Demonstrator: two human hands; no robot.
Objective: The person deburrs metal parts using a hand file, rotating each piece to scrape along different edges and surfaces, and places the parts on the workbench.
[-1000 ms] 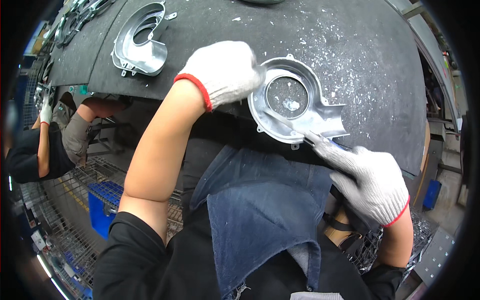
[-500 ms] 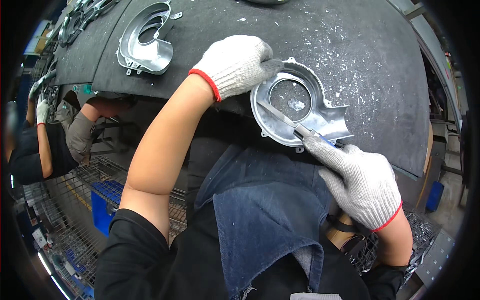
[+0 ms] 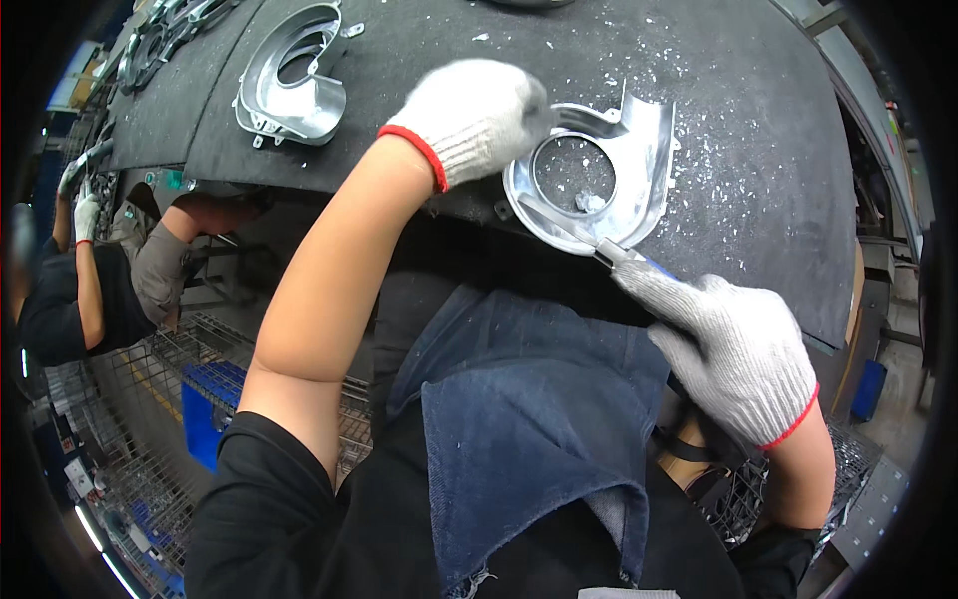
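A silvery cast-metal blower housing (image 3: 647, 165), spiral-shaped with a round hole, lies near the front edge of the bench, its open spout pointing away from me. My left hand (image 3: 474, 125), in a white knit glove with a red cuff, has its fingers closed on the housing's left rim. In a matching glove, my right hand (image 3: 733, 354) grips a knife (image 3: 610, 254) with a blue handle and a metal collar. Its blade reaches over the housing's near rim, beside the hole; whether the edge touches the metal I cannot tell.
Metal flakes are strewn over the dark bench mat (image 3: 758, 200). A second housing (image 3: 319, 110) sits at the back left, with more metal parts (image 3: 150, 50) beyond. At far left another person (image 3: 90, 290) works in gloves. Below stand wire baskets and a blue bin (image 3: 205, 419).
The housing has turned counter-clockwise, so its spout swung from the right to the far side. My left hand rose slightly; my right hand shifted slightly right, still holding the knife.
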